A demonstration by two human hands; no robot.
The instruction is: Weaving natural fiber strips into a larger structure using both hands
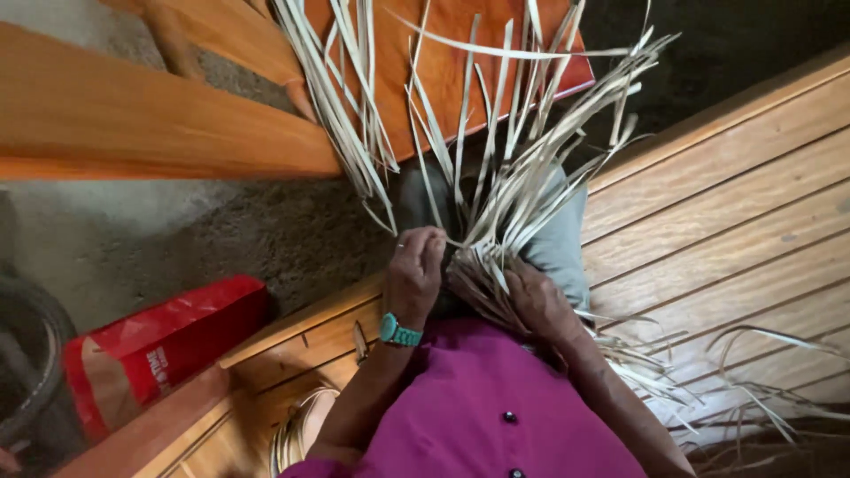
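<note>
You look down on a rough grey concrete floor [177, 239] filling the left and centre of the frame. A slatted wooden platform [726, 221] of warm brown planks covers the right side. At the upper left, 1 orange-toned wooden bench [133, 124] crosses the frame. A red bag [159, 345] lies at the lower left, beside a dark tyre [31, 354]. Light is soft and even.

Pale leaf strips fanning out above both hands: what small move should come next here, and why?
Probably the left hand should draw its pinched strip across the neighbouring ones and press it down. Its fingertips are closed on a single strip at the base of the pale leaf strips, while the right hand clamps the woven part against the lap, and the remaining ends fan out loose above.
</note>
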